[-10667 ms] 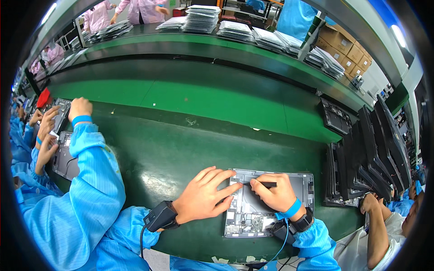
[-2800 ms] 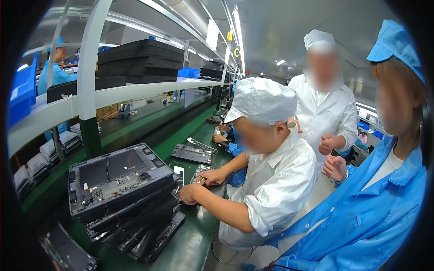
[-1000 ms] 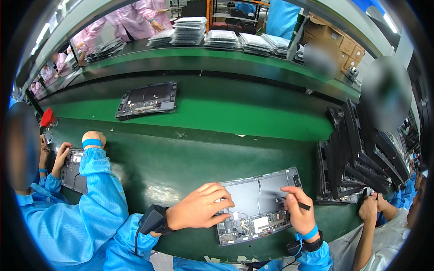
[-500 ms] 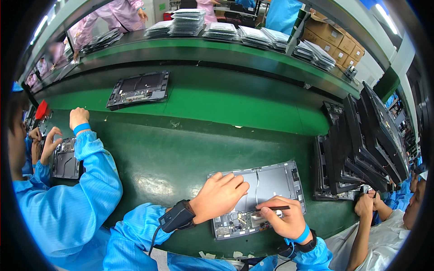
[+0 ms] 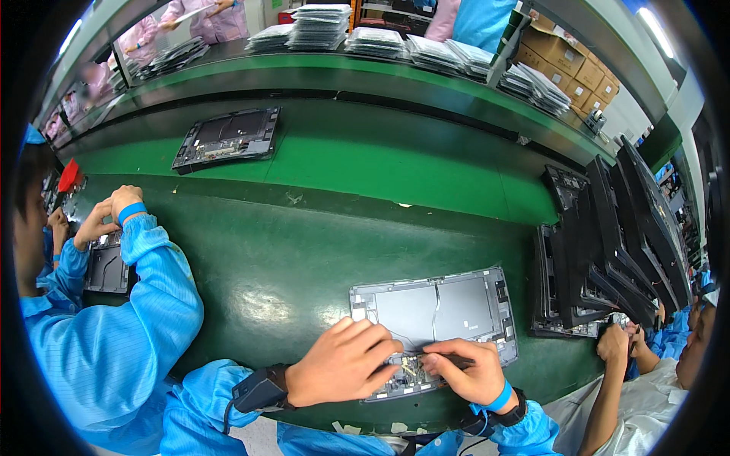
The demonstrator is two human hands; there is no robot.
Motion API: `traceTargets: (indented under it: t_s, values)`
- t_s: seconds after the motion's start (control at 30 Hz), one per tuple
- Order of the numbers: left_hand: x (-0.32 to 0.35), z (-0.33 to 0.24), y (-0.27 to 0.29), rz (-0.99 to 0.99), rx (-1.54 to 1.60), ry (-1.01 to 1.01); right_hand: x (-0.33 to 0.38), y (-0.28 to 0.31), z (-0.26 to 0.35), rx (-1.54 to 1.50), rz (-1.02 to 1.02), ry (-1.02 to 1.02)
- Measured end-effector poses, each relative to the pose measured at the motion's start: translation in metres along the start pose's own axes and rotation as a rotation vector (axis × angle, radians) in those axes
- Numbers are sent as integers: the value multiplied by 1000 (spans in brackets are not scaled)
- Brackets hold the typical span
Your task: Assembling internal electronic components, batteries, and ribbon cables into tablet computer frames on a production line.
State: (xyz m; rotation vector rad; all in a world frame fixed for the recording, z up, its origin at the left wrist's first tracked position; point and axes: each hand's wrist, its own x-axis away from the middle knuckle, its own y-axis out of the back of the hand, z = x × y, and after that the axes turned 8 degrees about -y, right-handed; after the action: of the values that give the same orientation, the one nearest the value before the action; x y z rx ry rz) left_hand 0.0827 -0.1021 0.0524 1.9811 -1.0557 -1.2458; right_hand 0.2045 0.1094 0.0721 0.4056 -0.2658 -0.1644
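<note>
Clock positions are read about the centre of the view. The open grey chassis point(image 5: 465, 292) lies at five o'clock on the green bench point(image 5: 251, 251). The left hand point(image 5: 342, 365) covers its near left corner; the fingers are loosely bent, thumb and index finger apart, with no object visible in them. The right hand point(image 5: 468, 372) is over the near edge, thumb and index fingertips drawn close together above the circuit board point(image 5: 411, 370). Whether they grip anything cannot be told.

Caution: a slip of the right fingertips could scrape or dislodge small board parts. Sideways force could pull the flat cable point(image 5: 436, 304), which runs down the panel from the far edge. If the left hand bears too lightly, the chassis could turn on the bench. The blue cord at the right wristband point(image 5: 500, 399) could catch the near edge during arm movement. At three o'clock, the leaning stack of chassis point(image 5: 589, 266) could topple if knocked at its base, where a co-worker's hands point(image 5: 614, 346) are at four o'clock.

Not visible: the board areas under both hands, and the contact points of the left fingertips. The stack's far side is hidden; the co-worker's work is largely obscured.
</note>
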Motion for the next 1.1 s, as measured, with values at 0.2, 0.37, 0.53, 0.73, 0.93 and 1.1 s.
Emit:
traceTargets:
  t_s: [0.2,0.37,0.53,0.73,0.93,1.1]
  values:
    - [-4,-2,-7,45,-1,4,-3,1,-18,-130,-80,-46]
    - [-7,2,-11,153,50,25,-4,-2,-25,-170,-110,-43]
    - [-9,5,-8,190,138,95,-4,-2,-23,-112,-121,-6]
    - [-9,5,-5,210,170,122,-2,4,-9,-166,-86,25]
    - [-7,11,-11,133,229,59,1,3,-7,-42,-66,-11]
    - [-5,9,-7,153,212,92,-2,1,-5,18,-53,56]
